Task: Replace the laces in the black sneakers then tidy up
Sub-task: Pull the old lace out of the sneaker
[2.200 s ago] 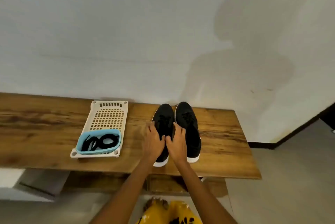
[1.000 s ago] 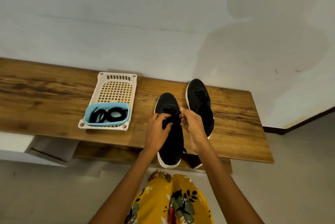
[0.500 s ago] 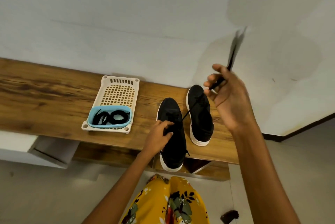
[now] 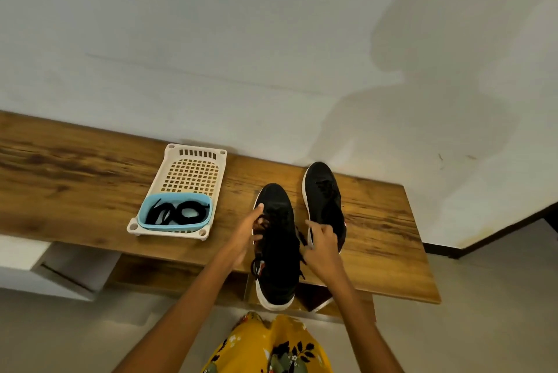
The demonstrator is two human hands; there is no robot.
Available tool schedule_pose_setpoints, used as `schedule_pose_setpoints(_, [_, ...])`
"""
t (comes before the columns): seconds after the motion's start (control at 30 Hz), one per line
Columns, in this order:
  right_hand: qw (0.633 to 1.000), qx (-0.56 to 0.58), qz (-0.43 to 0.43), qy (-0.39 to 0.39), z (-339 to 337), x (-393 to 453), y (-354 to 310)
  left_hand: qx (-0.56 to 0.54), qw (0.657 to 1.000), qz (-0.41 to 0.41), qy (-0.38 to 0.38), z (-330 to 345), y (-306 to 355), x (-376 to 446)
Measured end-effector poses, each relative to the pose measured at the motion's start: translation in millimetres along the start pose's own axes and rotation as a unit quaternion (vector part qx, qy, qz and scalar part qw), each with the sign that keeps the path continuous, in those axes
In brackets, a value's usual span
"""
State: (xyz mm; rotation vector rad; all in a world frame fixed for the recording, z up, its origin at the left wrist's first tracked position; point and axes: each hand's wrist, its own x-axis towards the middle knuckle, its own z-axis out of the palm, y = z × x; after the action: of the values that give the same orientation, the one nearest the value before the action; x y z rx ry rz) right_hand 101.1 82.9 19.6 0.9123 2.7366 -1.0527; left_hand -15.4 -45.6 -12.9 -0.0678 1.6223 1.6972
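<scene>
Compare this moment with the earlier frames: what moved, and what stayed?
The right hand, raised high pulling a lace half a second ago, has come back down beside the near sneaker and pinches the lace at its side. The left hand still works at the eyelets. The far sneaker, blue tub and basket stayed put.

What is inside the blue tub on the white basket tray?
The blue tub holds coiled black laces, lying loose on its pale floor. Its near wall hides the front strip of the floor, so anything there cannot be seen.
</scene>
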Motion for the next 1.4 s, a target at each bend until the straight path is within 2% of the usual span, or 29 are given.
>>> schedule_pose_setpoints(0.13, [0.996, 0.037, -0.074, 0.042, 14.4, -7.2, -12.4, -0.095, 0.991, 0.091, 0.007, 13.3, 41.6, -22.4])
schedule_pose_setpoints(0.27, [0.999, 0.007, -0.041, 0.03, 17.8, 9.6, -20.1, -0.204, 0.961, 0.181, -0.046, 21.3, 94.8, -50.9])
schedule_pose_setpoints(0.37, [0.999, 0.003, -0.03, 0.034, 14.0, 11.9, -23.2, -0.253, 0.945, 0.207, 0.0, 17.3, 109.1, -58.6])
schedule_pose_setpoints(0.43, [0.999, 0.03, -0.008, 0.037, 8.8, 10.8, -20.8, -0.155, 0.955, 0.239, 0.087, 10.2, 101.6, -57.3])
schedule_pose_setpoints(0.47, [0.998, 0.059, 0.008, 0.03, 5.1, 11.1, -19.5, -0.047, 0.952, 0.266, 0.147, 4.6, 92.5, -54.4])
schedule_pose_setpoints(0.5, [0.994, 0.104, 0.029, 0.02, 1.6, 12.3, -17.2, 0.088, 0.931, 0.288, 0.207, -1.9, 80.4, -50.1])
schedule_pose_setpoints(0.53, [0.986, 0.158, 0.052, 0.012, -2.3, 12.6, -15.7, 0.231, 0.895, 0.291, 0.246, -8.3, 67.1, -47.3])
schedule_pose_setpoints(0.57, [0.974, 0.213, 0.074, 0.01, -6.8, 12.4, -14.4, 0.354, 0.856, 0.283, 0.247, -13.4, 52.9, -45.5])
schedule_pose_setpoints(0.63, [0.933, 0.344, 0.105, -0.001, -16.3, 10.5, -13.7, 0.516, 0.801, 0.252, 0.172, -19.3, 26.1, -43.6])
schedule_pose_setpoints(0.7, [0.841, 0.528, 0.112, -0.036, -27.6, 7.3, -16.6, 0.577, 0.777, 0.236, 0.091, -19.0, 3.4, -40.3])
schedule_pose_setpoints(0.73, [0.793, 0.598, 0.109, -0.035, -33.8, 7.3, -16.1, 0.574, 0.782, 0.236, 0.068, -15.8, -3.9, -39.6])
schedule_pose_setpoints(0.8, [0.725, 0.682, 0.101, 0.002, -51.0, 9.7, -15.4, 0.55, 0.8, 0.235, 0.051, -7.7, -14.9, -35.5])
schedule_pose_setpoints(0.87, [0.681, 0.726, 0.085, 0.033, -74.1, 11.5, -18.9, 0.545, 0.805, 0.228, 0.048, 2.1, -19.7, -31.4])
schedule_pose_setpoints(0.9, [0.681, 0.727, 0.071, 0.048, -87.3, 10.2, -22.4, 0.55, 0.804, 0.222, 0.051, 5.9, -20.4, -29.1])
schedule_pose_setpoints(0.93, [0.697, 0.713, 0.051, 0.063, -100.9, 8.0, -26.5, 0.557, 0.8, 0.217, 0.059, 9.3, -19.9, -27.9])
schedule_pose_setpoints(1.07, [0.804, 0.576, -0.031, 0.144, -131.2, 2.2, -39.0, 0.562, 0.79, 0.222, 0.103, 13.3, -15.7, -22.7])
schedule_pose_setpoints(1.17, [0.855, 0.505, -0.034, 0.114, -110.5, 5.3, -40.5, 0.553, 0.79, 0.252, 0.082, 13.2, -17.5, -21.0])
schedule_pose_setpoints(1.27, [0.903, 0.427, -0.023, 0.049, -62.5, 10.1, -34.0, 0.583, 0.766, 0.264, 0.063, 16.7, -19.2, -17.0])
schedule_pose_setpoints(1.33, [0.925, 0.378, -0.02, 0.029, -30.8, 15.9, -27.5, 0.589, 0.759, 0.267, 0.076, 21.5, -17.0, -14.7])
schedule_pose_setpoints(1.4, [0.965, 0.261, -0.029, 0.031, -8.3, 21.1, -17.5, 0.591, 0.752, 0.276, 0.096, 26.2, -12.9, -12.5])
